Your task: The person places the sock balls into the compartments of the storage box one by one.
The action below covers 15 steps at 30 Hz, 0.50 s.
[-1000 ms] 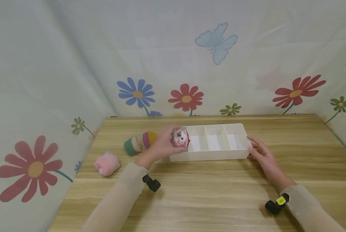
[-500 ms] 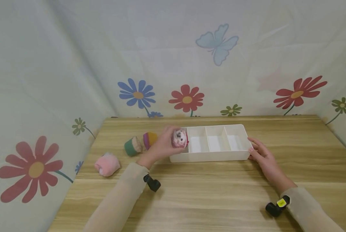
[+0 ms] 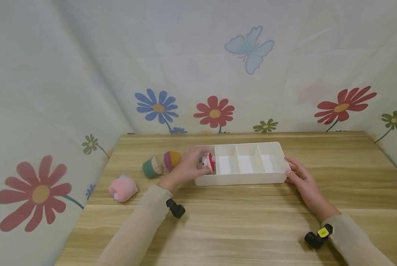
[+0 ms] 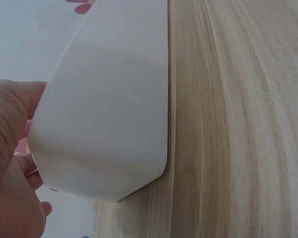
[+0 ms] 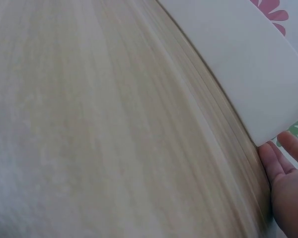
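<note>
A white box (image 3: pixel 240 179) divided into several compartments lies on the table. Its leftmost compartment has a small red and white toy (image 3: pixel 206 162) in it, partly hidden by my left hand (image 3: pixel 187 166), whose thumb and fingers hold it. In the left wrist view, a bit of pink shows between the fingers of my left hand (image 4: pixel 12 148), beside the box wall (image 4: pixel 104 99). My right hand (image 3: pixel 306 184) touches the box's right end, thumb at the front corner. The right wrist view has the fingers of that hand (image 5: pixel 290 183) at the box corner (image 5: pixel 258 134).
Left of the box, on the wooden table (image 3: pixel 238 221), are a purple and yellow toy (image 3: pixel 172 160), a green and beige toy (image 3: pixel 152 167) and a pink toy (image 3: pixel 123 188). A patterned cloth (image 3: pixel 192 66) hangs behind the table and at its left side.
The red and white toy has turned and sits lower in the leftmost compartment, with my left hand still around it. My right hand and the box stay put.
</note>
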Each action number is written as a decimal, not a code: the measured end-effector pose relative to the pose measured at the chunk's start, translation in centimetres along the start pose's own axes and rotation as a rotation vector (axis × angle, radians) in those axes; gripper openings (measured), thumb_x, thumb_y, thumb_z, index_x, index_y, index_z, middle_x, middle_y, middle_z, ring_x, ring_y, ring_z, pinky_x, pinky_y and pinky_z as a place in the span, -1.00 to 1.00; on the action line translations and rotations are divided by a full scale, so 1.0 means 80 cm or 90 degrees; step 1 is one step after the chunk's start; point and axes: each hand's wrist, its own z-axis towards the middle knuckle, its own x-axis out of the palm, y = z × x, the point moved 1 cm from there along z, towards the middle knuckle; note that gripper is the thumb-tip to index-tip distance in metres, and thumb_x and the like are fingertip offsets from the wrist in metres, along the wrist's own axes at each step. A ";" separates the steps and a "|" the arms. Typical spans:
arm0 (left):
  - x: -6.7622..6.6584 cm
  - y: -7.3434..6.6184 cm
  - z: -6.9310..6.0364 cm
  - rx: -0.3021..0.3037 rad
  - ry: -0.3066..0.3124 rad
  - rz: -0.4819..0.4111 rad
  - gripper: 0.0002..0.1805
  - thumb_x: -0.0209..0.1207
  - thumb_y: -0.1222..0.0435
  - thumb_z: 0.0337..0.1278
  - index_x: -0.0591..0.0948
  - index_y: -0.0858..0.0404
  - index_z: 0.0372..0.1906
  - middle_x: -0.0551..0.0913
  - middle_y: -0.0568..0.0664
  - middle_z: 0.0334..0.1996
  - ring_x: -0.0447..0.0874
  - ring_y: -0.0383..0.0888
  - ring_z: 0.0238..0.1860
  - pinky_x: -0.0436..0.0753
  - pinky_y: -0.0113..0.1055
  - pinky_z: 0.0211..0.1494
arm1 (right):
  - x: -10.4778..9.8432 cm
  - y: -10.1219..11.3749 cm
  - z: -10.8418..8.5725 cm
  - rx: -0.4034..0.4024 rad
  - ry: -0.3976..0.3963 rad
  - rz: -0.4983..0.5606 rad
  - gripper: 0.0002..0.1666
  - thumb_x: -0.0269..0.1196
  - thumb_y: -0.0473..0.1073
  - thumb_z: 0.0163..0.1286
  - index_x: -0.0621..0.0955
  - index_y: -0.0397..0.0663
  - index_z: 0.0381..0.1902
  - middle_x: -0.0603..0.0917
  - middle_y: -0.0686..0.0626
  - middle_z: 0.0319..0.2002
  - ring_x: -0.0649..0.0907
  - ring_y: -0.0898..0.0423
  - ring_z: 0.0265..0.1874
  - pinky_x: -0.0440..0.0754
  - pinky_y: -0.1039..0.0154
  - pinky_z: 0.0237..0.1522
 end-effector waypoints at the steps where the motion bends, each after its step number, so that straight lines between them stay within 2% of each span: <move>1: 0.000 0.000 0.000 0.003 0.002 -0.001 -0.35 0.42 0.20 -0.17 0.45 0.16 0.14 0.45 -0.06 0.08 0.28 -0.11 0.09 0.22 -0.06 0.19 | 0.000 0.000 0.000 -0.001 0.000 -0.003 -0.41 -0.02 -0.13 0.47 0.18 -0.04 0.40 0.32 -0.28 0.09 0.53 0.28 -0.08 0.51 0.47 -0.08; 3: -0.001 0.001 -0.001 0.007 0.004 -0.005 -0.35 0.42 0.20 -0.16 0.46 0.14 0.14 0.45 -0.07 0.09 0.27 -0.11 0.11 0.18 -0.02 0.20 | 0.000 0.000 0.001 0.002 0.001 -0.006 -0.41 -0.02 -0.12 0.47 0.17 -0.03 0.40 0.32 -0.28 0.10 0.53 0.28 -0.08 0.51 0.47 -0.08; 9: -0.004 0.000 -0.004 0.006 0.005 -0.026 -0.36 0.40 0.18 -0.13 0.45 0.13 0.15 0.44 -0.07 0.11 0.27 -0.12 0.12 0.32 -0.05 0.16 | 0.000 0.001 0.000 0.007 0.003 -0.010 -0.41 -0.02 -0.12 0.47 0.18 0.00 0.41 0.37 -0.19 0.08 0.53 0.30 -0.08 0.51 0.48 -0.09; 12: -0.007 -0.003 -0.008 -0.008 0.008 -0.055 -0.36 0.39 0.19 -0.10 0.44 0.14 0.17 0.43 -0.07 0.13 0.25 -0.07 0.17 0.36 -0.01 0.18 | 0.000 0.000 0.000 0.005 0.002 0.001 -0.42 -0.01 -0.14 0.46 0.19 0.00 0.40 0.41 -0.07 0.04 0.54 0.29 -0.09 0.52 0.47 -0.09; 15: -0.011 -0.004 -0.013 -0.028 0.010 -0.091 -0.36 0.38 0.19 -0.09 0.42 0.12 0.18 0.41 -0.06 0.14 0.23 0.01 0.22 0.35 0.05 0.19 | -0.001 -0.001 0.000 0.003 0.001 0.006 -0.42 0.00 -0.14 0.46 0.20 0.01 0.40 0.41 -0.05 0.04 0.53 0.29 -0.09 0.51 0.47 -0.09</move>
